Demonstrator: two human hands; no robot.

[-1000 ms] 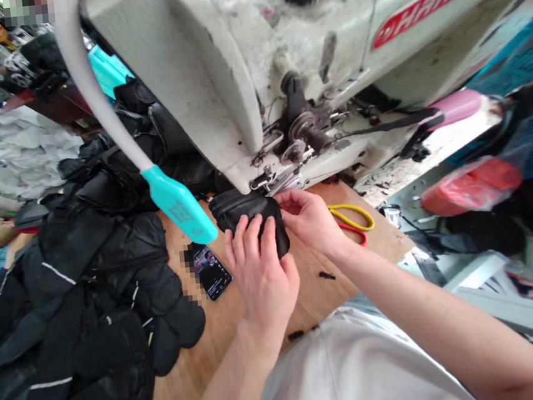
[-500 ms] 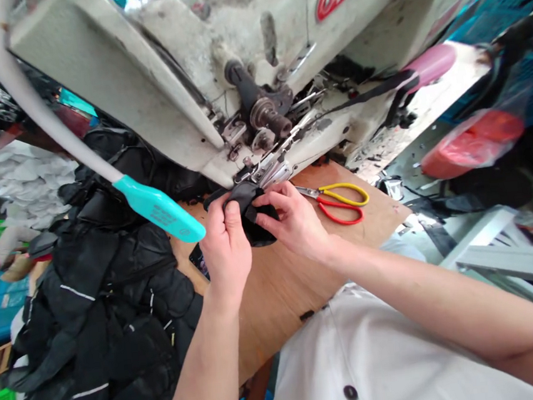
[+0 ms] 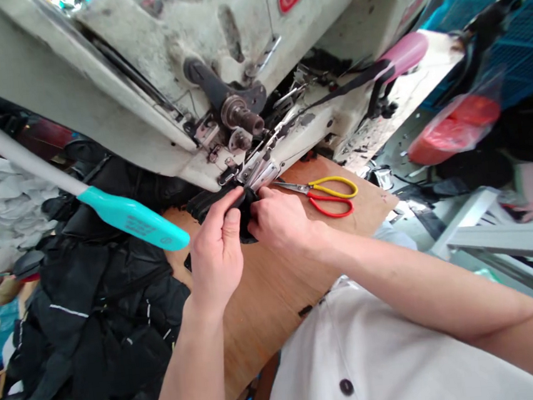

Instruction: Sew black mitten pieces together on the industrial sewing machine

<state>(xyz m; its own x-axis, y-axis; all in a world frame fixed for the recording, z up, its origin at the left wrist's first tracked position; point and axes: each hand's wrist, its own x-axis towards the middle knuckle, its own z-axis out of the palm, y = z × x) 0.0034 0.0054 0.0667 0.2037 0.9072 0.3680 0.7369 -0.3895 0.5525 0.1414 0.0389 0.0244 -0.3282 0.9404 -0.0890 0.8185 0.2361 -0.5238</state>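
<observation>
A piece of black fabric (image 3: 245, 218) lies bunched at the foot of the sewing machine (image 3: 146, 120), partly hidden by my fingers. My left hand (image 3: 217, 249) grips its left side, thumb pressed toward the stretched index finger. With fingers curled, my right hand (image 3: 282, 218) holds the fabric's right side, close to the metal presser parts (image 3: 258, 170). Just past the right hand rest scissors (image 3: 325, 193) with one yellow and one red handle, on the brown tabletop (image 3: 252, 302).
A turquoise-headed lamp (image 3: 139, 221) on a bendable neck reaches in from the left. Black garments (image 3: 102, 304) are heaped beside the table, with white pieces (image 3: 4, 194) behind them. A grey metal frame (image 3: 500, 234) and a bag of red material (image 3: 457, 122) are at the right.
Both hands have brought the black fabric in against the presser parts. The right fingers have gone from a visible pinch to a tighter curl. The view has shifted slightly.
</observation>
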